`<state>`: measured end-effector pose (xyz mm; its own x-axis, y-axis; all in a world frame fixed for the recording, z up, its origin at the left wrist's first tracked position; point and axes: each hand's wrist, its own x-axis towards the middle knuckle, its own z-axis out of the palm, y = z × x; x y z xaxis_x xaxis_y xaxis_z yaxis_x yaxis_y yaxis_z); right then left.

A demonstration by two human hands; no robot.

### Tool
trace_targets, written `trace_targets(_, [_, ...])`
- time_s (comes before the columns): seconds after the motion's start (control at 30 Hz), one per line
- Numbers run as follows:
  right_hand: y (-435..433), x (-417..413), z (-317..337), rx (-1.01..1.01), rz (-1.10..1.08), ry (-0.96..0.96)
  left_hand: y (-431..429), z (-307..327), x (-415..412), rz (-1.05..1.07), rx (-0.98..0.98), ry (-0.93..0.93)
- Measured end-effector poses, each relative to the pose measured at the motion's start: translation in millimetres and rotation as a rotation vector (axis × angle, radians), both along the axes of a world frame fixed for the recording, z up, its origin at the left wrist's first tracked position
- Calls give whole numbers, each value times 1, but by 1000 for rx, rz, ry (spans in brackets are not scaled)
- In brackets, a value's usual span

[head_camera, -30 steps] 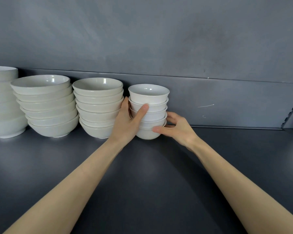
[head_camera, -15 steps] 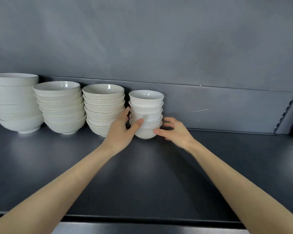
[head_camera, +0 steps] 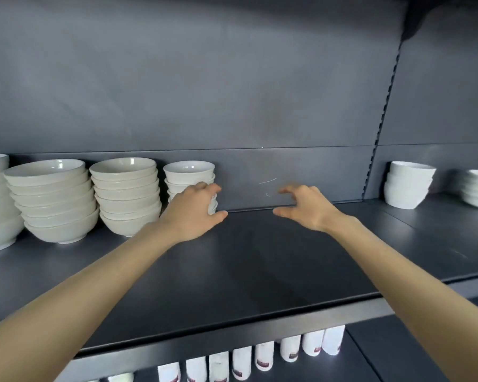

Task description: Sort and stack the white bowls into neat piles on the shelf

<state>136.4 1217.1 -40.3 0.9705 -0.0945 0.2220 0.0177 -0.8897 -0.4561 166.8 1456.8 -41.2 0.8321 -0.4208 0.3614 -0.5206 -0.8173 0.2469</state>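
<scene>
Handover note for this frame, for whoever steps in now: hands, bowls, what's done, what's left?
Left hand: in front of the small bowl stack; contact unclear.
Right hand: open, empty, above the shelf.
Bowls: three wider stacks stand in a row left of the small one; two more stacks are in the next bay, right.
Done: the left row looks neat.
To do: probably the next bay's stacks, if they need sorting.
</scene>
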Motion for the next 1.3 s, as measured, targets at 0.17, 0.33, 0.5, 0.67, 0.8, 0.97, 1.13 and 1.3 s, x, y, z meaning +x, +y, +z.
trace_targets(0.17, [-37, -44, 31, -145, -127, -65, -43, 29, -12, -74, 168, -163])
trace_targets(0.33, [-80, -80, 49, -237, -229, -124, -87, 46, -30, -131, 211, -251])
trace_targets(0.5, [-132, -108, 57, -281, -299, -168, -140, 51, -47, -191, 209, -314])
trace_targets(0.67, [-202, -134, 51, -318, -324, -153, -214, 43, -64, -187, 161, -285])
trace_targets(0.8, [-265, -152, 44, -320, -316, -125, -278, 34, -77, -202, 141, -259])
trace_targets(0.97, [-335, -157, 45, -321, -304, -116, -348, 32, -81, -217, 133, -250])
trace_targets(1.13, [-387, -138, 47, -297, -280, -118, -401, 41, -66, -214, 126, -264])
trace_targets(1.3, [-430, -100, 39, -290, -254, -114, -441, 28, -35, -193, 122, -240])
